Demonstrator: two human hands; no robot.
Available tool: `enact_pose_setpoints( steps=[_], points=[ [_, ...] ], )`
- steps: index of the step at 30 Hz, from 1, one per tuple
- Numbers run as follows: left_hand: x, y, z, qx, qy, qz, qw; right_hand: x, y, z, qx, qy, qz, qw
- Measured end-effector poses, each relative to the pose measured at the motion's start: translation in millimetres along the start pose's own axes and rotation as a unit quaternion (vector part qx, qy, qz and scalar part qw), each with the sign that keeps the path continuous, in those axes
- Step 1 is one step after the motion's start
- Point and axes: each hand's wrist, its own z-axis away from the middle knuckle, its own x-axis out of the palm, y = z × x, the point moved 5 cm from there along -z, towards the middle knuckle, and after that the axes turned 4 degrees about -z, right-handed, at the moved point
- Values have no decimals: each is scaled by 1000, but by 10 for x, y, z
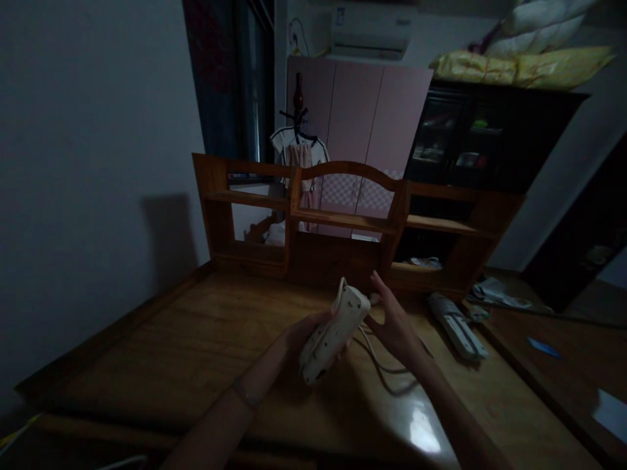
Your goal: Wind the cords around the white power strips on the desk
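Observation:
A white power strip (pixel 334 336), its underside with small dark spots turned toward me, is held tilted above the wooden desk (pixel 235 339). My left hand (pixel 308 329) is closed round it from the left, with fingertips showing at its right side. My right hand (pixel 394 329) is beside its upper end, fingers stretched and apart, close to where the white cord (pixel 379 362) comes out. Whether this hand touches the cord, I cannot tell. The cord loops over the desk under my right forearm. Another loop stands up at the strip's top left.
A second white strip-shaped device (pixel 458 329) with grey wrapping lies at the right. Behind stands a wooden shelf unit (pixel 343 222) on the desk's back edge. The left side meets a wall (pixel 108 163). A lower brown surface (pixel 563 372) adjoins at the right.

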Motion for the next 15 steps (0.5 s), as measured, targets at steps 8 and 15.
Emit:
enact_pose_setpoints(
  steps=[8,15],
  points=[
    [204,390,231,35,-48,-95,994,616,77,-497,54,-86,-215,971],
    [-23,461,75,64,15,-124,990,727,355,-367,107,-7,-239,965]
  ],
)
